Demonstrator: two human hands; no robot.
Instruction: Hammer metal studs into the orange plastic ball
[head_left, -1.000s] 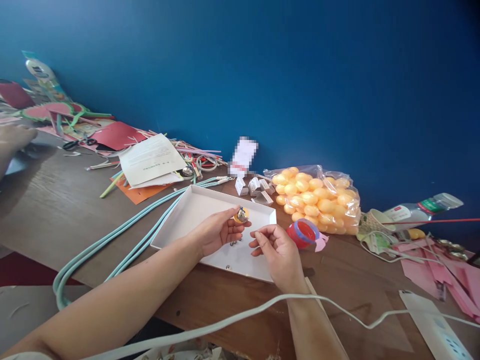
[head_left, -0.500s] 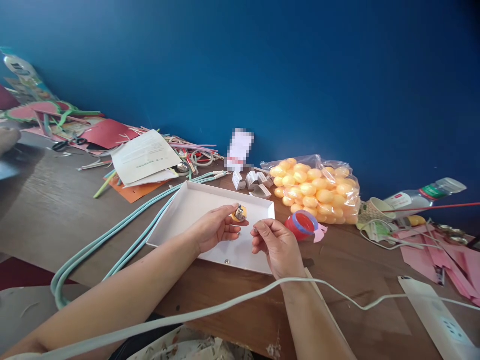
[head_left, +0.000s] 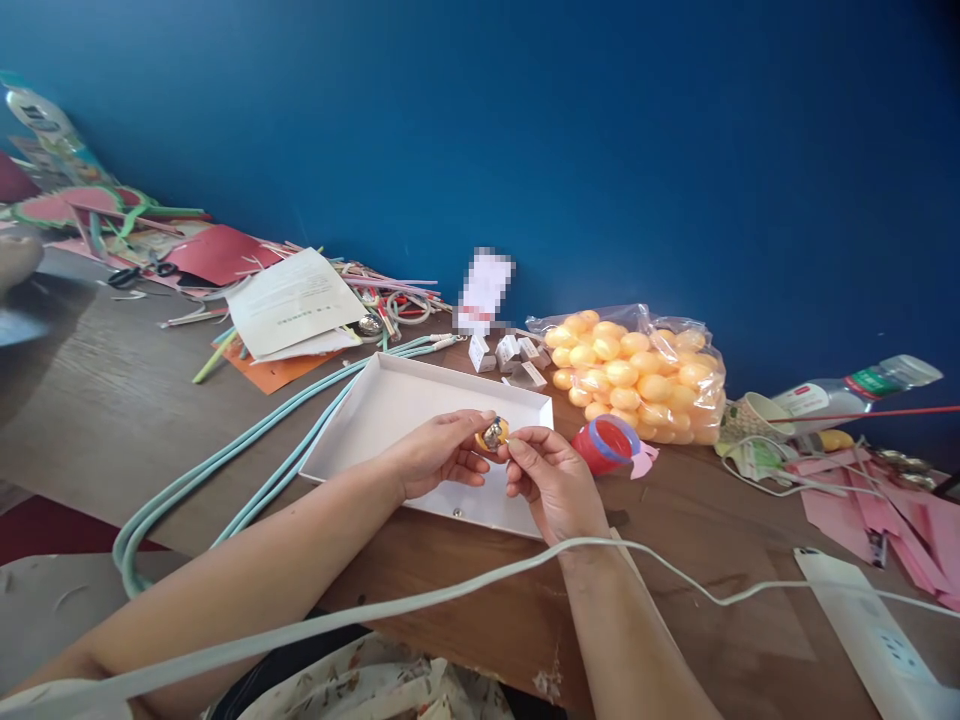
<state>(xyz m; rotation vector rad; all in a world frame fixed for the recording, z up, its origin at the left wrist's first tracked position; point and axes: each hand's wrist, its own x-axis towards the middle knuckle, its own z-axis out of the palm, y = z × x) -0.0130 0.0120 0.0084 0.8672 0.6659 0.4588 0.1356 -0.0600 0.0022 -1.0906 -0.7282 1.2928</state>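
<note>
My left hand (head_left: 439,455) is closed on a small yellow ball with a silver metal piece (head_left: 492,435), held over a white shallow tray (head_left: 390,400). My right hand (head_left: 551,480) is pinched shut with its fingertips touching the right side of that ball. What the right fingers pinch is too small to make out. A tiny silver bead (head_left: 456,513) lies on the tray near its front edge.
A bag of yellow balls (head_left: 637,375) and a red cup (head_left: 604,445) sit right of the tray. Teal cords (head_left: 247,450) run left. Papers (head_left: 289,305), straws and scissors lie at the back left. A white cable (head_left: 420,600) crosses my arms to a power strip (head_left: 862,630). Another person's hand (head_left: 15,255) shows far left.
My right hand has moved up and left from the tray to meet the ball held by my left hand. The beads seen a second ago under my hands are hidden.
</note>
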